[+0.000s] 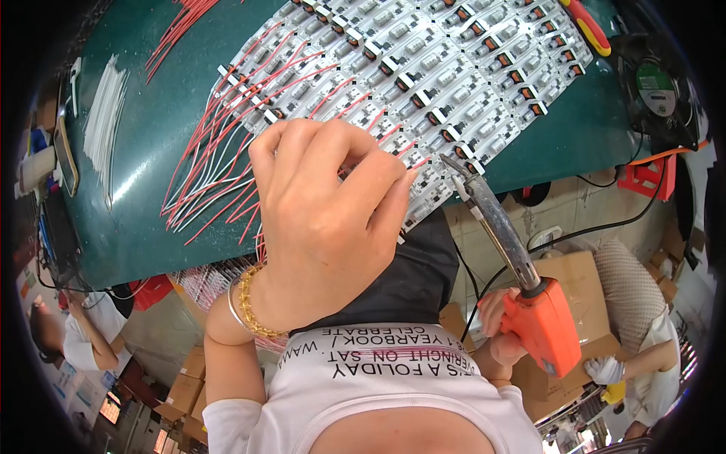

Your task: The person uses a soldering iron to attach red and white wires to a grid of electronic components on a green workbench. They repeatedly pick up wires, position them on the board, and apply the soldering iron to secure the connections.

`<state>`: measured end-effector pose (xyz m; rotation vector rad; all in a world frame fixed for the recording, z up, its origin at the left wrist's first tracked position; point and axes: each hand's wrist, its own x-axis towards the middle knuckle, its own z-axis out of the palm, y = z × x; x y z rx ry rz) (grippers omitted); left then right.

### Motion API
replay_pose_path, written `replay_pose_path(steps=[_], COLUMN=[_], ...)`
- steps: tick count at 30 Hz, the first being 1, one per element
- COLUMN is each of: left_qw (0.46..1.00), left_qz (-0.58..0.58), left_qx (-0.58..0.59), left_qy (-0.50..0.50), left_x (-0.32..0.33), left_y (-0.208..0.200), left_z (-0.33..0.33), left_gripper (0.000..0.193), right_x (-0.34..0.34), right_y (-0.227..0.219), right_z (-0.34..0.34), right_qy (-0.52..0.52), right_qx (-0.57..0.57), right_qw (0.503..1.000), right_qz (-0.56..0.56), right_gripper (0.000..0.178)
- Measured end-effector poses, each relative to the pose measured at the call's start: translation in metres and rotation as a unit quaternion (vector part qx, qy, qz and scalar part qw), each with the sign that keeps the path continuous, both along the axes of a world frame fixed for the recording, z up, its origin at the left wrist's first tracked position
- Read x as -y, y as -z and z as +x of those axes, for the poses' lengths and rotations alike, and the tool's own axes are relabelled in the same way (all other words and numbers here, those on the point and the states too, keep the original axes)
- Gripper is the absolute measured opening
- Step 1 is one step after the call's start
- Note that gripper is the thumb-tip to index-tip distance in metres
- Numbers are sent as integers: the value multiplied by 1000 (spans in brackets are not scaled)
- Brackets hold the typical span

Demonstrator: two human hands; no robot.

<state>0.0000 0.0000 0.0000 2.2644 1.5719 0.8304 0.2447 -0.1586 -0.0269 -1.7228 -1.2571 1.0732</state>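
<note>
Orange soldering iron [522, 280] in clenched right hand [499, 333] fingers, left hand [321, 219] fingers pinched over the circuit board panel [423, 68].

free: green table [144, 174] left | blocked: circuit boards [423, 68], red wires [219, 159]

White short-sleeved printed shirt, gold bead bracelet and thin bangle on left hand [321, 227]

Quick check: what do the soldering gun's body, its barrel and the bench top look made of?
Soldering gun in the right hand: the body looks like matte orange moulded plastic; the barrel is dull grey metal with darker scorched patches. The bench top is dark green with a soft sheen, probably a rubber or vinyl mat; I can't tell which.
</note>
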Motion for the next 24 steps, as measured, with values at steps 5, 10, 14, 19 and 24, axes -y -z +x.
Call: replay_pose_path(steps=[5,10,14,19,24], left_qw=[999,996,997,997,998], left_qz=[16,-8,30,50,53], left_qx=[0,49,38,23,11], left_qy=[35,68,59,47,40], left_x=[-4,-5,0,3,5], left_y=[1,-1,10,14,15], left_z=[-3,-4,10,18,16], left_gripper=[17,17,17,18,18], right_x=[-9,-9,-1,10,33], right_y=[-3,2,8,10,18], right_z=[-4,-8,5,28,20], right_qy=[-21,-27,-37,-78,7], right_qx=[-121,-175,-188,-156,105], right_qw=[991,980,976,982,993], right_qz=[45,90,99,77,59], right_gripper=[58,67,71,33,31])
